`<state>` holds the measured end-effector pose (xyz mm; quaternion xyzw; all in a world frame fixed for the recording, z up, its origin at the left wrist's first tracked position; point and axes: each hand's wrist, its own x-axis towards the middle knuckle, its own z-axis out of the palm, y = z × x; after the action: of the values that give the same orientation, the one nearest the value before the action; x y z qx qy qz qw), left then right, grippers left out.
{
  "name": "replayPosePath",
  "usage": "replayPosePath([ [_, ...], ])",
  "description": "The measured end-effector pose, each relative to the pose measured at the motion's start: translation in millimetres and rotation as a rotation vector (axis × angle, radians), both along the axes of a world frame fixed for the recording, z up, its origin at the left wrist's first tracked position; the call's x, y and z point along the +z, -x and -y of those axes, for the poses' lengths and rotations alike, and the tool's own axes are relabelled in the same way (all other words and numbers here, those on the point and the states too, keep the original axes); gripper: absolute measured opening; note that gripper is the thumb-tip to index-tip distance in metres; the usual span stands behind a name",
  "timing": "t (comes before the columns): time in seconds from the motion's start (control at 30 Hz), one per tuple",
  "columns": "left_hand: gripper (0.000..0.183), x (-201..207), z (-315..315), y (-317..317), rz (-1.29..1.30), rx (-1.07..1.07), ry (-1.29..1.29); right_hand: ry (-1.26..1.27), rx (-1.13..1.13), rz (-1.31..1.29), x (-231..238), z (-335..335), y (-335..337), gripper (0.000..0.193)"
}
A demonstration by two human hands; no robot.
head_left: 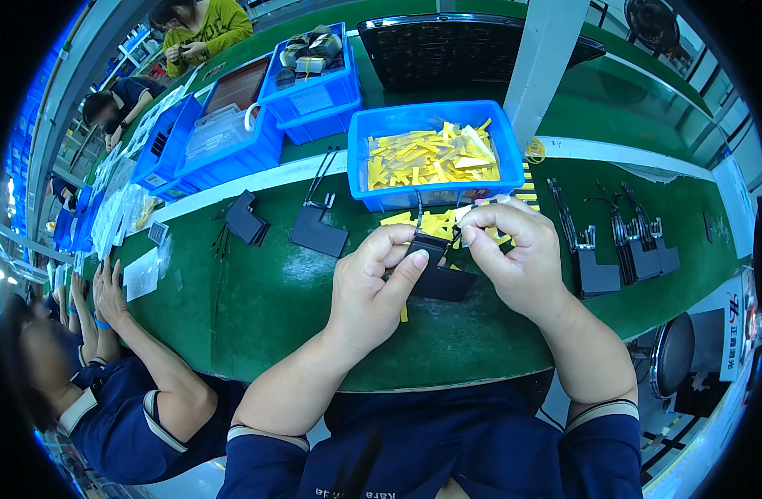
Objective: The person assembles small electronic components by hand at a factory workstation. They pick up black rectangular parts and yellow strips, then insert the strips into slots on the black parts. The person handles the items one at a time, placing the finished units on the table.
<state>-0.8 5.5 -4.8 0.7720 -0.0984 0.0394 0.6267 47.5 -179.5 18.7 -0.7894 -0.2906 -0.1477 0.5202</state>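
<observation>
My left hand (371,279) grips a flat black L-shaped part (443,283) between thumb and fingers, over the front of the green bench. One dark cable (418,208) rises from its top edge. Close beside it, my right hand (514,249) is closed in a pinch at the part's upper right, on what looks like a thin black cable; the fingertips partly hide it. Loose yellow strips (435,223) lie behind and beneath my hands. Just beyond them stands a blue bin (360,187) filled with more yellow strips (423,158).
Similar black parts with cables lie at left (319,233), further left (246,220) and in a group at right (597,274). Blue bins (310,104) and a white post (547,75) stand behind. A co-worker's hand (109,291) rests on the bench at left. A round stool (674,353) stands right.
</observation>
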Motion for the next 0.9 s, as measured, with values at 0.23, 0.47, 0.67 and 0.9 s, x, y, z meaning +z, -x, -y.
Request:
replayPosePath([
  [0.23,0.020,0.6,-0.7,-0.9,-0.055,-0.068,0.171,-0.202,0.145,-0.284,-4.9,3.8,-2.2,0.005],
  [0.47,0.020,2.5,0.5,-2.0,-0.240,-0.256,0.638,-0.380,0.421,-0.468,-10.5,11.8,-8.8,0.011],
  [0.67,0.021,6.2,-7.1,-4.9,-0.336,-0.354,0.675,-0.472,0.596,-0.634,7.3,9.4,-7.0,0.024],
  [0.9,0.019,5.0,-3.9,-7.3,-0.272,-0.285,0.599,-0.301,0.383,-0.421,-4.3,10.1,-7.8,0.016],
])
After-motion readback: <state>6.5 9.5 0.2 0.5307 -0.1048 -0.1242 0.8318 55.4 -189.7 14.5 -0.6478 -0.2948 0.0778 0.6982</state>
